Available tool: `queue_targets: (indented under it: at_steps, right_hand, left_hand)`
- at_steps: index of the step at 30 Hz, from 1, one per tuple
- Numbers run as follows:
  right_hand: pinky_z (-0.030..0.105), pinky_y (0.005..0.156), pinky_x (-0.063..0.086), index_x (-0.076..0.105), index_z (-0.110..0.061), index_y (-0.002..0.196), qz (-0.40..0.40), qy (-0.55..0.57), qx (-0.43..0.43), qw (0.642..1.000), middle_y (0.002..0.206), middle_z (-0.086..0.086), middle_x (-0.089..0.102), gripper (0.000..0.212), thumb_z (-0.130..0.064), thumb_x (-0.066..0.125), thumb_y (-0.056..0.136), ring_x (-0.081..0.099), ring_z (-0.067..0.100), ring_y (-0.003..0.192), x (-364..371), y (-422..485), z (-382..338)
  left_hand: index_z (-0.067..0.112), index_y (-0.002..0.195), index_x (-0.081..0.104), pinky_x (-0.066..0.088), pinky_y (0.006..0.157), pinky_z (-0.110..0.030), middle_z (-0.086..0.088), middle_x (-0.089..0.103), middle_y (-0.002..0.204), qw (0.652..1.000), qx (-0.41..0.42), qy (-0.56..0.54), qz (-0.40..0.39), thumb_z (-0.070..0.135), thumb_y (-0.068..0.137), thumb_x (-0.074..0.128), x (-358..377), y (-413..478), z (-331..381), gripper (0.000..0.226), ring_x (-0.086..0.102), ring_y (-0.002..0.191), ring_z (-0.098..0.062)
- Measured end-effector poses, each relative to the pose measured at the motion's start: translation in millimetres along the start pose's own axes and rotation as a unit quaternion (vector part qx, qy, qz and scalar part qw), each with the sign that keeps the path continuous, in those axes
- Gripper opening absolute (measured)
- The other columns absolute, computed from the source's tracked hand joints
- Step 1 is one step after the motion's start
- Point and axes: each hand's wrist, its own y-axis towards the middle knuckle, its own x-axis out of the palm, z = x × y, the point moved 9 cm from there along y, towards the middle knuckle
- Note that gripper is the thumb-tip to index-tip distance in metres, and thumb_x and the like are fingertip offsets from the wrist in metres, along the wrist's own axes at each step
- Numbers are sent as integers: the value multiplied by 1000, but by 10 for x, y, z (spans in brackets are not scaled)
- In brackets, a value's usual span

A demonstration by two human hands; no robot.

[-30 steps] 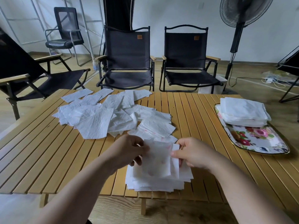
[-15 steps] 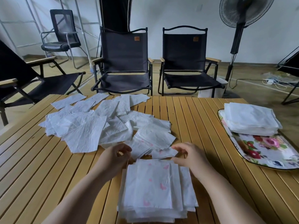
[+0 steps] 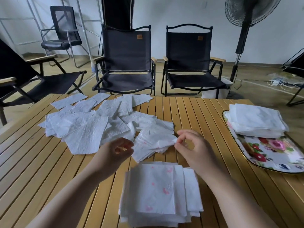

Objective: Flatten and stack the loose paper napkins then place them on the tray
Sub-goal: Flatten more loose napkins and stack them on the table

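A neat stack of white napkins (image 3: 160, 195) with faint pink prints lies at the table's near edge. Beyond it, several loose napkins (image 3: 92, 122) are scattered over the left and middle of the wooden slat table (image 3: 197, 116). My right hand (image 3: 192, 145) pinches the corner of a loose pink-printed napkin (image 3: 153, 143) just past the stack. My left hand (image 3: 115, 150) hovers beside that napkin with curled fingers, holding nothing. A floral tray (image 3: 271, 153) at the right carries another napkin stack (image 3: 256, 120).
Two black folding chairs (image 3: 126, 63) stand behind the table's far edge, another at the left. A standing fan (image 3: 243, 30) and floor cables are at the back right.
Both hands have left the near stack and reached forward to the loose pile. My right hand has taken hold of a napkin's corner. The view has tilted down slightly.
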Motion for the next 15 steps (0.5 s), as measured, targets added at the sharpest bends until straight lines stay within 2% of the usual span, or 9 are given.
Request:
queue_targets:
  at_steps: [1, 3, 6, 9, 11, 13, 15]
  right_hand:
    - [0, 77, 39, 65, -25, 78, 2, 36, -2, 999, 109, -27, 63, 14, -19, 70, 90, 55, -11, 106, -74, -51, -146]
    - [3, 73, 44, 65, -24, 81, -14, 114, -3, 993, 96, -18, 70, 12, -19, 68, 92, 62, -5, 96, -166, -163, -378]
    - [17, 68, 51, 66, -18, 86, -47, 226, 19, 973, 82, -3, 69, 10, -25, 67, 92, 67, 10, 82, -219, -357, -560]
    - [17, 68, 50, 66, -10, 92, -61, 298, 64, 950, 84, -2, 73, 7, -17, 66, 95, 70, 7, 80, -232, -475, -572]
    - [25, 72, 50, 67, -10, 96, -65, 313, 82, 944, 91, -1, 75, 14, -23, 69, 93, 71, 10, 83, -238, -502, -560]
    - [31, 74, 49, 67, -14, 95, -61, 318, 95, 941, 94, 1, 75, 22, -33, 68, 83, 72, 16, 85, -240, -523, -521]
    - [32, 72, 49, 67, -15, 94, -53, 334, 116, 934, 94, 2, 75, 17, -30, 70, 87, 72, 19, 85, -207, -558, -447]
  left_hand:
    - [36, 98, 69, 42, 67, -2, 15, 71, 97, 1000, 7, -15, -1, 32, 87, 74, -16, -26, 46, 13, 62, 87, 11]
    - [34, 107, 69, 45, 75, -3, 17, 72, 104, 998, 6, -58, -17, 45, 80, 74, -26, -87, 124, 31, 63, 94, 12]
    - [32, 126, 63, 48, 96, -22, 18, 69, 120, 981, 0, -172, -92, 57, 79, 75, 38, -232, 320, 54, 62, 110, 6]
    - [30, 130, 61, 46, 100, -32, 14, 69, 124, 959, 9, -245, -145, 63, 75, 64, 105, -388, 524, 64, 61, 118, -3]
    - [25, 123, 67, 47, 99, -37, 8, 71, 122, 950, 16, -271, -152, 61, 75, 63, 140, -443, 611, 60, 63, 116, -10]
    - [23, 110, 74, 48, 95, -36, 6, 73, 113, 948, 16, -291, -130, 54, 75, 69, 141, -444, 664, 46, 65, 109, -12]
    - [22, 97, 75, 46, 89, -34, 4, 72, 100, 947, 7, -306, -100, 44, 77, 73, 135, -419, 656, 30, 65, 97, -11]
